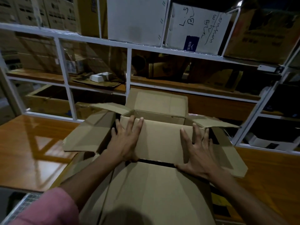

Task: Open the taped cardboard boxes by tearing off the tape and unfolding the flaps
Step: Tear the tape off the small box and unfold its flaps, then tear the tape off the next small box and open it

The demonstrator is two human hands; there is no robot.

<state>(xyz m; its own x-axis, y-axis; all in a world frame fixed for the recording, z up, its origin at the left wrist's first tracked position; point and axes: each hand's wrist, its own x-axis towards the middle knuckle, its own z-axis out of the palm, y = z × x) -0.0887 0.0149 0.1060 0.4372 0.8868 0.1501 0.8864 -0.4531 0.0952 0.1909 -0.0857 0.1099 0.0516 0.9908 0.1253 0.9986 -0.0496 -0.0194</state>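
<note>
A brown cardboard box (146, 189) stands on the wooden table right in front of me, its top flaps unfolded. The far flap (160, 101) stands up, the left flap (87, 132) and right flap (227, 153) lie spread outward. My left hand (126, 138) lies flat with straight fingers on the left part of the near flap (160, 140). On that flap's right part rests my right hand (196, 151), fingers spread. I see no tape on the box.
The wooden table (29, 143) extends left and right of the box. Behind it stands a white metal shelf rack (128, 69) holding several cardboard boxes, among them a white box with handwriting (198, 26). A keyboard corner (24, 207) shows at bottom left.
</note>
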